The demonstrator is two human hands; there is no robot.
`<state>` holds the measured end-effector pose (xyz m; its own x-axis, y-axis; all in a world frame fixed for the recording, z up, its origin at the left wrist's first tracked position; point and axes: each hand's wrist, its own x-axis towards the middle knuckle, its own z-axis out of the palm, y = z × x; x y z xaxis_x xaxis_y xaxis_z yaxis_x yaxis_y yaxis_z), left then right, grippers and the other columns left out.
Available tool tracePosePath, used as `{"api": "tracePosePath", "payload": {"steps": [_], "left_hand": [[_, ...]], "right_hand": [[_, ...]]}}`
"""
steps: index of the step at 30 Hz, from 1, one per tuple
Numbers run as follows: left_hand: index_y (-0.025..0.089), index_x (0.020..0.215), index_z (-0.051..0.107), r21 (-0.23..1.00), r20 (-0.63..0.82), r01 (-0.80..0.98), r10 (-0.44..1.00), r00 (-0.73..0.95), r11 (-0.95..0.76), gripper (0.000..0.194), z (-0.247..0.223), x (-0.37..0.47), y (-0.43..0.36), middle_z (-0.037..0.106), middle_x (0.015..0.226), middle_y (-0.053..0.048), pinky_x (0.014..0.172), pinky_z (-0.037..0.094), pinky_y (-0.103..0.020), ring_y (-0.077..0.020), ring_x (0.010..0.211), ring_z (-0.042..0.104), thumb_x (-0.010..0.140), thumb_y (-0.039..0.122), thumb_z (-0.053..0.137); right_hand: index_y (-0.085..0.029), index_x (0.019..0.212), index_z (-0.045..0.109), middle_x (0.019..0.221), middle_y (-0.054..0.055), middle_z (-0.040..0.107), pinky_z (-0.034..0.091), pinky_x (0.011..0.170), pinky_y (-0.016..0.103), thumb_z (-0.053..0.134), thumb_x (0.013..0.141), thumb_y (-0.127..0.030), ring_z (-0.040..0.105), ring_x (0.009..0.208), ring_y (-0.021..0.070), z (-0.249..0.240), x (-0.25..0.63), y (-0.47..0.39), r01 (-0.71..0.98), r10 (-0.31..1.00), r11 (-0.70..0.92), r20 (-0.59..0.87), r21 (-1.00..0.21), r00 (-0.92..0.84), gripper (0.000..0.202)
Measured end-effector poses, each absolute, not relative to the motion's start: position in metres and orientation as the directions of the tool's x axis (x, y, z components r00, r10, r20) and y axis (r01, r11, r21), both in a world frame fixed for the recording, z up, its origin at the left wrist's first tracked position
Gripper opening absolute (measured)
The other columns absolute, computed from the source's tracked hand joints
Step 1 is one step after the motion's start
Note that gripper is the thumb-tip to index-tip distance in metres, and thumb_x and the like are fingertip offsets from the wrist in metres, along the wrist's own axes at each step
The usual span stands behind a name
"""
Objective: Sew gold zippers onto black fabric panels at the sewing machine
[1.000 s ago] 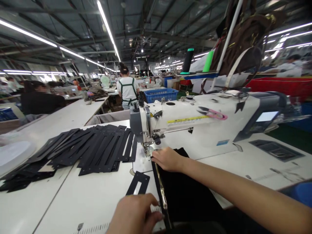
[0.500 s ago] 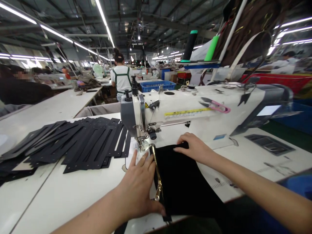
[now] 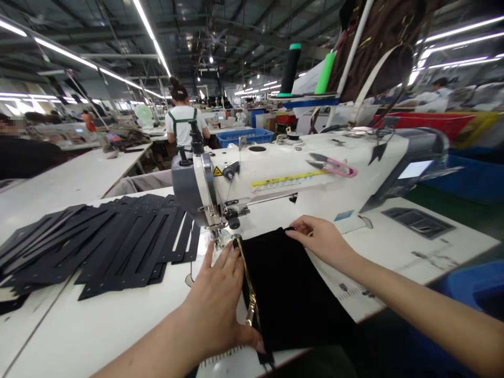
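My left hand point(image 3: 220, 304) lies flat, fingers spread, on the black fabric panel point(image 3: 291, 294) beside its gold zipper point(image 3: 249, 294). My right hand point(image 3: 321, 240) pinches the panel's far edge near the white sewing machine point(image 3: 275, 178). I judge even tension matters.

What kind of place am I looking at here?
Most likely a garment or bag sewing factory: an industrial sewing machine, a stack of black cut frame pieces, and rows of long worktables with other workers.

pink snips point(image 3: 334, 165) lie near green thread cones point(image 3: 325, 73).
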<state>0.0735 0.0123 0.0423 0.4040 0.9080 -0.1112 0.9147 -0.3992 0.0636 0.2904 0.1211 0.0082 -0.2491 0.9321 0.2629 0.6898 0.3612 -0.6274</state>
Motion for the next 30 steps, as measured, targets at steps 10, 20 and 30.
{"api": "tracePosePath", "payload": {"steps": [10,20,30], "left_hand": [[0.001,0.132,0.033,-0.017,-0.201,0.913,0.896,0.396,-0.407,0.124,0.045,0.081,0.019,0.027,0.137,-0.029,0.101,-0.005,-0.059,-0.0449,0.128,0.013,0.04,0.081,0.055],[-0.004,0.132,0.029,-0.053,-0.236,0.904,0.885,0.402,-0.425,0.125,0.039,0.082,0.02,0.022,0.137,-0.031,0.1,-0.004,-0.061,-0.0447,0.129,0.011,0.044,0.082,0.051],[0.022,0.137,0.026,-0.022,0.145,0.888,0.878,0.456,-0.458,0.057,0.062,0.004,-0.043,0.03,0.142,-0.009,0.102,0.028,-0.049,-0.0248,0.128,0.03,0.086,0.039,0.044]], "right_hand": [[-0.014,0.082,0.051,0.085,0.01,0.056,0.045,0.064,0.031,0.04,0.083,-0.006,0.057,0.07,0.0199,0.002,0.278,0.128,0.825,0.839,0.497,0.393,-0.269,-0.377,0.013],[-0.005,0.13,0.038,0.138,0.014,0.032,0.019,0.107,0.044,0.029,0.094,-0.027,0.023,0.13,0.0224,0.005,0.235,0.063,0.572,0.573,0.815,0.285,-0.096,-0.768,0.044],[-0.008,0.136,0.027,0.143,0.008,0.021,0.017,0.108,0.045,0.025,0.092,-0.023,0.014,0.132,0.0182,-0.009,0.239,0.059,0.572,0.59,0.807,0.173,-0.148,-0.788,0.047]]}}
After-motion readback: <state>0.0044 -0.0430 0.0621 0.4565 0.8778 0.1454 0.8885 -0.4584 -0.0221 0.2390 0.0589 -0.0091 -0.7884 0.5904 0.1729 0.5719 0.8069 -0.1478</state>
